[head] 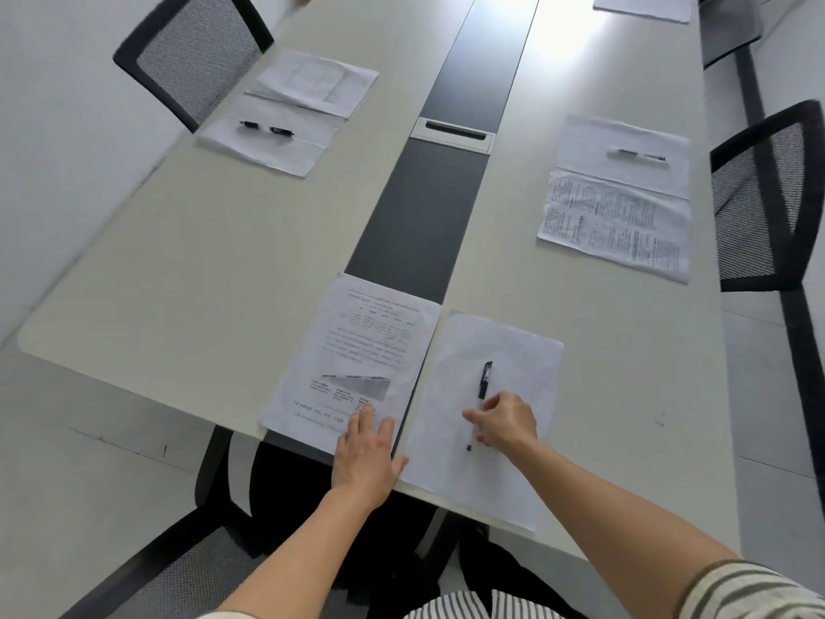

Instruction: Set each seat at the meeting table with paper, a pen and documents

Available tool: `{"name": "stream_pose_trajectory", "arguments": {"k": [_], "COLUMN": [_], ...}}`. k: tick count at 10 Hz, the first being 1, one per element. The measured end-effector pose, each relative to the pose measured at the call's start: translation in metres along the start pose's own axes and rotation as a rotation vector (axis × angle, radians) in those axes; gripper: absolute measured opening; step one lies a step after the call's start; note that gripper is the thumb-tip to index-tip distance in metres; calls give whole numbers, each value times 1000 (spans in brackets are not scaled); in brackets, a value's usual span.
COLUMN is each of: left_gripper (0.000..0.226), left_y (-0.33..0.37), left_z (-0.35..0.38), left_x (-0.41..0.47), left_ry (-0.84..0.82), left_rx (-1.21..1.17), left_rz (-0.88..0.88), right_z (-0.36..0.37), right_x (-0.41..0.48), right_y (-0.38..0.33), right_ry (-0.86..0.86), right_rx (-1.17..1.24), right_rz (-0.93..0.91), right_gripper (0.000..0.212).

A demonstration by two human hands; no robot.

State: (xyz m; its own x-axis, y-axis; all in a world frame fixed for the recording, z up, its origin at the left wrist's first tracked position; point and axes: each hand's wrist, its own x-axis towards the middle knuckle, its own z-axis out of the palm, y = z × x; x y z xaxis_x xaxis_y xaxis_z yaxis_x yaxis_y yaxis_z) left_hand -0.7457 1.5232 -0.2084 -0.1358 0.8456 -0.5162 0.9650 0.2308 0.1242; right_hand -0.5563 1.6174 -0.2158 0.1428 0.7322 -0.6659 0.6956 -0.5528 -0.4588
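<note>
At the table's near end a printed document (357, 350) lies left of a blank sheet (504, 350). My left hand (364, 457) rests flat with straight fingers on the document's near corner. A black pen (482, 395) lies lengthwise on the blank sheet, and my right hand (506, 422) pinches its lower half with curled fingers. The seat on the left has a document (317, 80), a blank sheet (268, 145) and a black pen (267, 128). At the right seat lie a blank sheet (625, 136) with a pale pen (637, 155) and a printed document (620, 225).
The long pale table (201, 261) has a dark centre strip (424, 207) with a cable hatch (453, 134). Black mesh chairs stand at the left (192, 55) and right (772, 194) sides. Another paper (643, 4) lies far right. A chair seat (187, 583) is below me.
</note>
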Motion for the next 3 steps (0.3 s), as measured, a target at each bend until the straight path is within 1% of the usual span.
{"name": "stream_pose_trajectory", "arguments": {"k": [1, 2, 3], "left_gripper": [55, 45, 34], "left_y": [-2, -4, -12], "left_z": [-6, -22, -35], "left_x": [-6, -13, -34], "left_ry": [45, 144, 160], "left_rx": [-36, -199, -431], "left_rz": [5, 26, -10], "right_z": [-12, -35, -81], "right_x": [-11, -29, -52], "right_y": [1, -1, -21], "right_ry": [21, 21, 25], "right_rx": [40, 110, 233], "right_rz": [-29, -78, -221], "right_gripper": [35, 29, 18]}}
